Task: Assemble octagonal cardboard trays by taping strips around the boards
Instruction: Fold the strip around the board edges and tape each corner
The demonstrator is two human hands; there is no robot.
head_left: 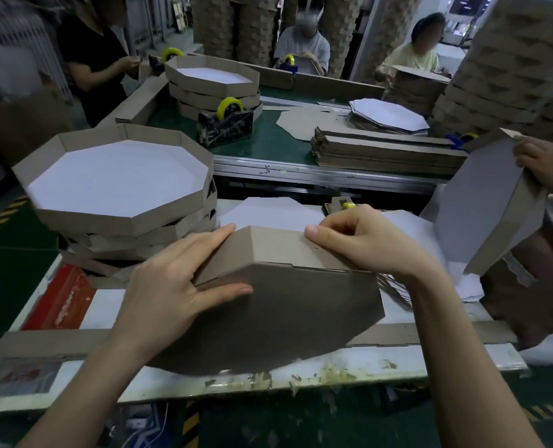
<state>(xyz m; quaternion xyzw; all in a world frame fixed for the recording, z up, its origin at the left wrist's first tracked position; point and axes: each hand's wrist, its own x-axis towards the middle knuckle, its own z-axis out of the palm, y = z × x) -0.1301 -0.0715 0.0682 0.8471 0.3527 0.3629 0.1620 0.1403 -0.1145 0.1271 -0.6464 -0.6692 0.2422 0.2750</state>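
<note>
Workers [304,48] across green conveyor belt [278,140]

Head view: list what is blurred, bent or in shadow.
Head view: the left hand and right hand on the cardboard tray are fairly sharp; the background and top-left corner are soft; the wide lens leans the tall cardboard stack inward; lighting is dim, the tray's underside dark, no glare.
</note>
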